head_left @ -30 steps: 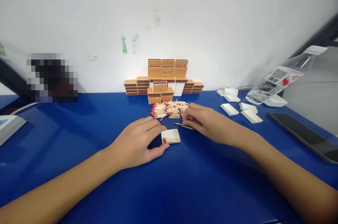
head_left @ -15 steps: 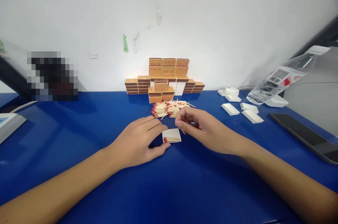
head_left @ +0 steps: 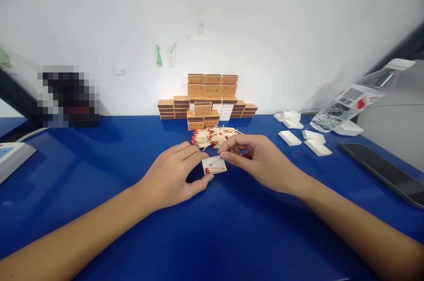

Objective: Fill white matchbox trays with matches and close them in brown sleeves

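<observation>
A small white matchbox tray (head_left: 206, 164) lies between my two hands, with several red-tipped matches (head_left: 216, 170) along its near side. My left hand (head_left: 179, 172) grips the tray at its left end, thumb at the near edge and fingers at the far edge. Between thumb and fingertips my right hand (head_left: 253, 159) pinches a single match (head_left: 214, 161), its red head pointing left over the tray. Just behind the hands is a heap of loose matches (head_left: 202, 138).
Stacked matchboxes (head_left: 212, 90) stand against the wall behind the heap. To the right are several white trays (head_left: 289, 138), a tilted plastic bottle (head_left: 354, 97) and a black phone (head_left: 384, 172). A white device (head_left: 16, 159) sits at the left edge of the blue table (head_left: 212, 237).
My right hand has brought the match from beside the tray's right end to over the tray. The tray has tilted a little in my left hand.
</observation>
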{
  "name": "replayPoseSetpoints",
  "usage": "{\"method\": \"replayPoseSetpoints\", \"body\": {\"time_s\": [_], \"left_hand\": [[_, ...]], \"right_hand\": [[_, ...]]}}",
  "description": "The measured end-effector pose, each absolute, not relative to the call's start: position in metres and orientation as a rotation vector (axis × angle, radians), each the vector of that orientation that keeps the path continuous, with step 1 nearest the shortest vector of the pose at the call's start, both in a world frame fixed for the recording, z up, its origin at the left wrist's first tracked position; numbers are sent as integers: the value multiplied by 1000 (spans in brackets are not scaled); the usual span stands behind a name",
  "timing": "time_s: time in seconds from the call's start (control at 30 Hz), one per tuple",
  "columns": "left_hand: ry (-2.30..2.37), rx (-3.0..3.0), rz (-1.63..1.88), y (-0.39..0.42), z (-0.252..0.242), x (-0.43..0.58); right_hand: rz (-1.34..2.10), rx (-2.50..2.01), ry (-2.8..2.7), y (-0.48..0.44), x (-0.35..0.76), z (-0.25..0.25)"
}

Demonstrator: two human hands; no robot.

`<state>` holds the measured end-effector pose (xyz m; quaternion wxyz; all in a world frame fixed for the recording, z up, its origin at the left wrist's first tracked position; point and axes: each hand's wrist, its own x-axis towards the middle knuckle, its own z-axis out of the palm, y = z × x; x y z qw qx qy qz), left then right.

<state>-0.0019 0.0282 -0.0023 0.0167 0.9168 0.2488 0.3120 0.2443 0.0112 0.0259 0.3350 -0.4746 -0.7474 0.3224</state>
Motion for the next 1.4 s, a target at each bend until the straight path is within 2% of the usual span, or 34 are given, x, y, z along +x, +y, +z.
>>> {"method": "replayPoseSetpoints", "body": {"time_s": [0.1,0.43,0.6,0.77,1.1,1.4], "left_hand": [[785,2838,996,28,-2,-2],[826,2862,1020,29,-4,-2],[849,2870,1028,30,-4,-2],[822,2875,1000,29,-3,-2],[753,2884,943,28,-5,-3],[720,2895,1016,27,-4,-2]], "right_hand": [[813,-1248,-1976,11,241,21],[418,-1302,-2346,18,268,30],[602,-1422,-2497,23,282,25],[628,-1387,-2513,18,273,25],[651,-1209,-2239,12,259,34],[853,-1215,-1916,8,243,28]]}}
